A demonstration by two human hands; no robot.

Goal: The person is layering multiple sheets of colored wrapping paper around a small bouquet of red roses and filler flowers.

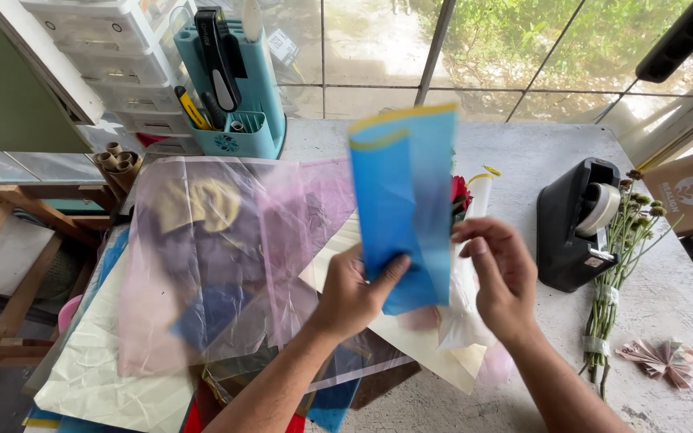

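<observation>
I hold a folded blue sheet of paper (405, 200) with a yellow top edge upright above the table. My left hand (354, 293) grips its lower left corner, thumb on the front. At the sheet's right edge my right hand (500, 273) pinches it with the fingertips. Behind the sheet a red flower (460, 192) and a pale rolled wrap (479, 196) peek out.
A pile of translucent pink, cream and blue sheets (226, 256) covers the table's left. A black tape dispenser (579, 224), a bundle of dried stems (619, 281) and a small folded paper fan (661, 358) lie right. A teal tool caddy (230, 80) stands at the back.
</observation>
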